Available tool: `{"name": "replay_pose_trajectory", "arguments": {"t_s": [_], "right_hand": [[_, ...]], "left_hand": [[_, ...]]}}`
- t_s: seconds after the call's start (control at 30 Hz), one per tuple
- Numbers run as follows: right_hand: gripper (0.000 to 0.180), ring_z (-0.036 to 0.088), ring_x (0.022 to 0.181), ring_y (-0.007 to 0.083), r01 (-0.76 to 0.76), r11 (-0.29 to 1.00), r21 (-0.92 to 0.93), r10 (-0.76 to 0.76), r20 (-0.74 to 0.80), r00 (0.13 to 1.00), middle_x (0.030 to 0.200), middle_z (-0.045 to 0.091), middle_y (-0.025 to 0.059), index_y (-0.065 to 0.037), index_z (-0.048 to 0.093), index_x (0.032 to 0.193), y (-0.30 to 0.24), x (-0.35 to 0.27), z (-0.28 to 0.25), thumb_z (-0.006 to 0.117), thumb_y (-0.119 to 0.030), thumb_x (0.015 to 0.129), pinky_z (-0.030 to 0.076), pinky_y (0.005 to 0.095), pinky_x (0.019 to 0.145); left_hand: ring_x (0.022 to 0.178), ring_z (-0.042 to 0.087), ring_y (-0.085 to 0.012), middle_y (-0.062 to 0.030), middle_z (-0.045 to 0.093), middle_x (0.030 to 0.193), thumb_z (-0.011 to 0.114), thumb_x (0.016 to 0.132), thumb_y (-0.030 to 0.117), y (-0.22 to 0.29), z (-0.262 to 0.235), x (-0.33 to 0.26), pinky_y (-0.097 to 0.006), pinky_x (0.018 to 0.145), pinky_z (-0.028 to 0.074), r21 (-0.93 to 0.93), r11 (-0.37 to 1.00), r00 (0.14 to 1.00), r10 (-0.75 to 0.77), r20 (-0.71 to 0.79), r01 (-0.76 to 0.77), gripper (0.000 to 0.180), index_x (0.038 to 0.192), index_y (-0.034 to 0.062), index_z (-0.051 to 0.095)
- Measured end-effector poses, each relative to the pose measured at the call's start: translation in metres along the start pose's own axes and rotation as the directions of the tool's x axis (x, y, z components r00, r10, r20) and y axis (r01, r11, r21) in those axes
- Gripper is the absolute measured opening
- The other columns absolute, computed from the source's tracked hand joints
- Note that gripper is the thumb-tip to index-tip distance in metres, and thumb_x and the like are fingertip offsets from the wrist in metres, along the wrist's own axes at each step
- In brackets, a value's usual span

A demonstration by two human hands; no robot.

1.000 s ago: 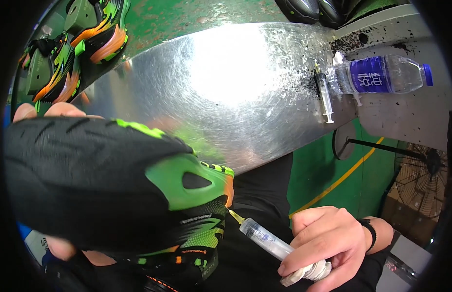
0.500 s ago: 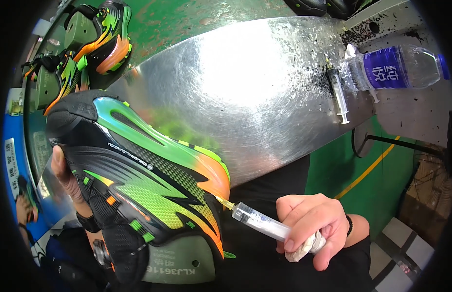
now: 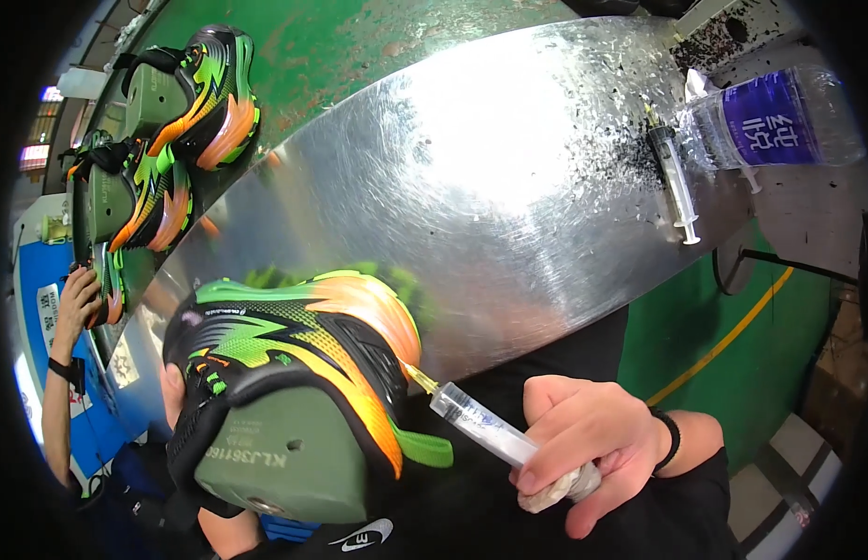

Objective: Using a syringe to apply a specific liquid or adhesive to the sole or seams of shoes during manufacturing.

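A black, green and orange sneaker (image 3: 256,336) with a green shoe last (image 3: 284,457) in its opening is tilted in front of me. My left hand (image 3: 173,392) holds it at the left; only a bit of finger shows, the rest is hidden behind the shoe. In my right hand (image 3: 592,439) is a clear syringe (image 3: 480,425) with a yellow-based needle. Its tip meets the shoe near the edge between the heel's upper and the orange sole. A crumpled whitish wad (image 3: 560,488) is also tucked in the right fingers, around the syringe's rear end.
A shiny metal bench (image 3: 434,215) curves across the middle. On its right lie a second syringe (image 3: 677,182) and a plastic bottle (image 3: 779,117). Similar sneakers on lasts (image 3: 200,103) line the green surface at the far left, where another person's hand (image 3: 76,301) touches one.
The sneaker has rolled in my left hand, bringing the last's top and heel loop into fuller view. The syringe stays at the heel. Another person's hand has reached a shoe at the left.
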State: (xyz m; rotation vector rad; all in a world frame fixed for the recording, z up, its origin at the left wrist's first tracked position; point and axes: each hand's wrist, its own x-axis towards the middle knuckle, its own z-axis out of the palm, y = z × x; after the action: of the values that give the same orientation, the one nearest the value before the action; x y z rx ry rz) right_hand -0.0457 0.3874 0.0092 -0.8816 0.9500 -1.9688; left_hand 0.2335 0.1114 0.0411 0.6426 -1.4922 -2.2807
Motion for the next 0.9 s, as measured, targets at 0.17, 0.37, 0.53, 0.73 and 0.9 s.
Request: {"name": "replay_pose_trajectory", "arguments": {"t_s": [0.17,0.37,0.53,0.73,0.9], "right_hand": [[0.044,0.042,0.058,0.0136,0.074,0.985,-0.154,-0.075,0.002,0.997,0.085,0.069,0.0025,-0.004,0.068,0.098,0.009,0.01,0.009,0.079,-0.038,0.071,0.029,0.0284,0.057],[0.039,0.048,0.061,0.0158,0.116,0.969,-0.218,-0.112,0.032,0.993,0.091,0.067,0.0017,-0.003,0.064,0.104,0.009,0.019,0.01,0.077,-0.024,0.074,0.032,0.0286,0.059],[0.039,0.048,0.061,0.0152,0.088,0.972,-0.219,-0.085,0.023,0.996,0.09,0.067,0.001,-0.004,0.064,0.103,0.009,0.02,0.012,0.078,-0.024,0.073,0.031,0.0284,0.059],[0.039,0.05,0.062,0.0142,0.072,0.972,-0.225,-0.069,0.021,0.997,0.09,0.068,0.0002,-0.005,0.064,0.103,0.009,0.022,0.014,0.078,-0.024,0.073,0.031,0.0283,0.06],[0.038,0.05,0.061,0.014,0.072,0.97,-0.23,-0.074,0.001,0.997,0.09,0.068,0.0005,-0.005,0.064,0.104,0.011,0.021,0.015,0.077,-0.024,0.074,0.031,0.0281,0.059]], "left_hand": [[0.101,0.06,-0.0271,-0.0186,0.058,0.116,0.072,0.078,0.033,0.007,-0.011,-0.011,-0.037,0.088,0.05,0.01,0.996,0.993,-0.091,-0.072,0.092,0.066,0.129,0.0016,0.044],[0.102,0.06,-0.0281,-0.0187,0.058,0.117,0.074,0.076,0.032,0.009,-0.02,-0.026,-0.038,0.088,0.051,-0.012,0.982,0.967,-0.189,-0.17,0.19,0.069,0.13,0.0017,0.043],[0.103,0.06,-0.029,-0.0188,0.057,0.118,0.075,0.074,0.031,0.006,-0.023,-0.037,-0.04,0.088,0.051,-0.06,0.962,0.93,-0.275,-0.244,0.268,0.071,0.13,0.0019,0.043],[0.103,0.06,-0.03,-0.0189,0.057,0.118,0.077,0.073,0.03,0.005,-0.027,-0.047,-0.041,0.088,0.051,-0.121,0.927,0.867,-0.375,-0.328,0.355,0.073,0.131,0.002,0.042],[0.104,0.06,-0.0308,-0.019,0.057,0.119,0.078,0.071,0.029,0.008,-0.028,-0.048,-0.042,0.088,0.052,-0.16,0.887,0.799,-0.461,-0.387,0.434,0.075,0.131,0.0021,0.042]]}}
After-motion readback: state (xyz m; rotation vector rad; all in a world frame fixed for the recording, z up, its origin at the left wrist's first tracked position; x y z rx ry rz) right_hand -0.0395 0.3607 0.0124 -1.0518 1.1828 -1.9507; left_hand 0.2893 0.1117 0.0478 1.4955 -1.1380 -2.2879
